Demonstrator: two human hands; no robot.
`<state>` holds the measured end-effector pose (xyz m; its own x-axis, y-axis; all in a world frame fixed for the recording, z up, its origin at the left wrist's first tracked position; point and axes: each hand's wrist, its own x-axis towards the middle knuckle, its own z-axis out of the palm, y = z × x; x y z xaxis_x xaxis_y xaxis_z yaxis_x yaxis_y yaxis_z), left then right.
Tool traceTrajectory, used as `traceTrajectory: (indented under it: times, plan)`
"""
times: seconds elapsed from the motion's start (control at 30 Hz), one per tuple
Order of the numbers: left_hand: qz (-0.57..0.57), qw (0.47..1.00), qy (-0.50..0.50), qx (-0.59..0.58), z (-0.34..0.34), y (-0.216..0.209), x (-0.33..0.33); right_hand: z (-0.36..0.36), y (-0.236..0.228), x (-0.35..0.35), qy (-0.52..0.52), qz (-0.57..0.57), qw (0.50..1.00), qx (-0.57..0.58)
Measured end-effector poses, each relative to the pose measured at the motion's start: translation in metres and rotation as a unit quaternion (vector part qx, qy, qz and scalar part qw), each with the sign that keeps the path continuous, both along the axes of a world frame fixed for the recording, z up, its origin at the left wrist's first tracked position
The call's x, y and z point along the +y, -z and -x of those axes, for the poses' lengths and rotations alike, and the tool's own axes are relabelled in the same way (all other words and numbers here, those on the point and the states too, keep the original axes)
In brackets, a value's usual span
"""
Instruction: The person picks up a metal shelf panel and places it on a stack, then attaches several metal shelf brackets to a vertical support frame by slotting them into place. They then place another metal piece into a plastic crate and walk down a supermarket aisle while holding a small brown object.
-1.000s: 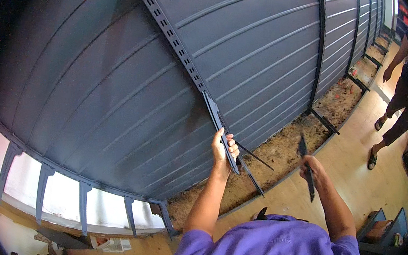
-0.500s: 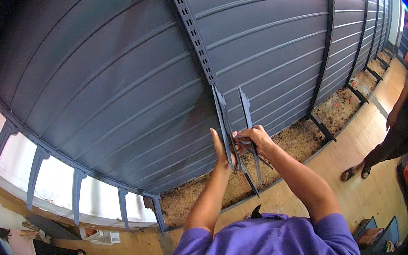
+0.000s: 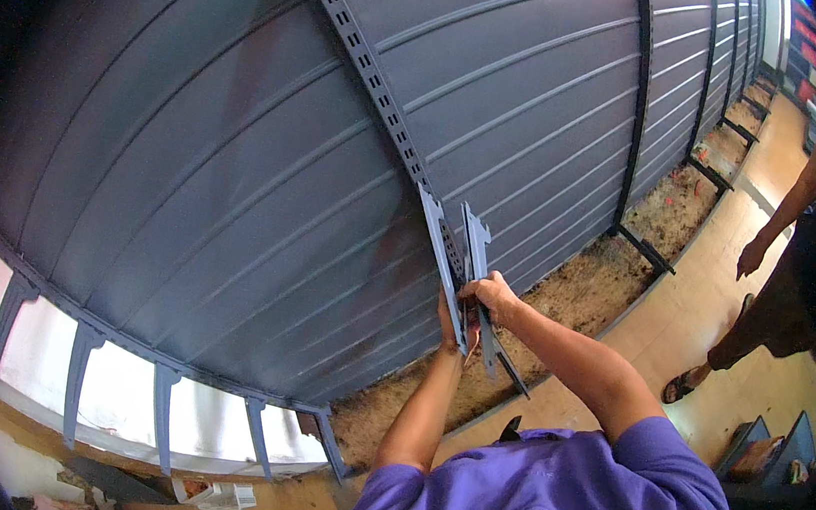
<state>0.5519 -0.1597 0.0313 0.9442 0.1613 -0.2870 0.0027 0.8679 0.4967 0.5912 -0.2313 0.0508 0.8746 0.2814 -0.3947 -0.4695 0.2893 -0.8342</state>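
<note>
A grey metal shelf bracket (image 3: 441,244) stands lengthwise in front of the lower part of the slotted upright (image 3: 369,69). My left hand (image 3: 448,322) is wrapped round its lower end, mostly hidden behind it. Just to the right, my right hand (image 3: 495,298) grips a second grey shelf bracket (image 3: 476,231), its hooked end pointing up. The two brackets lie side by side, nearly touching. Whether either is hooked into the upright's slots, I cannot tell. A dark foot bar (image 3: 513,370) sticks out below my hands.
Grey panelled shelving back (image 3: 237,165) fills the space ahead. Further dark foot bars (image 3: 646,250) jut over the dirty floor strip (image 3: 582,275). Several grey brackets (image 3: 77,378) project at lower left. A co-worker (image 3: 802,240) stands at right, near grey metal pieces (image 3: 788,450) on the floor.
My right hand has brought its bracket closer to the one in my left hand and turned it. The co-worker's arm has swung lower. The view has shifted slightly.
</note>
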Motion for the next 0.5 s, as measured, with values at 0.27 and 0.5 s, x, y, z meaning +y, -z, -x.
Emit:
traceTrajectory:
  times: [0.27, 0.5]
  plan:
    - [-0.079, 0.993, 0.067, -0.053, 0.008, 0.016, 0.007, 0.016, 0.009, 0.005, 0.015, 0.017, 1.000, 0.001]
    - [-0.260, 0.961, 0.097, -0.013, 0.006, -0.004, 0.007, 0.017, 0.030, 0.015, 0.074, 0.092, 0.990, -0.076]
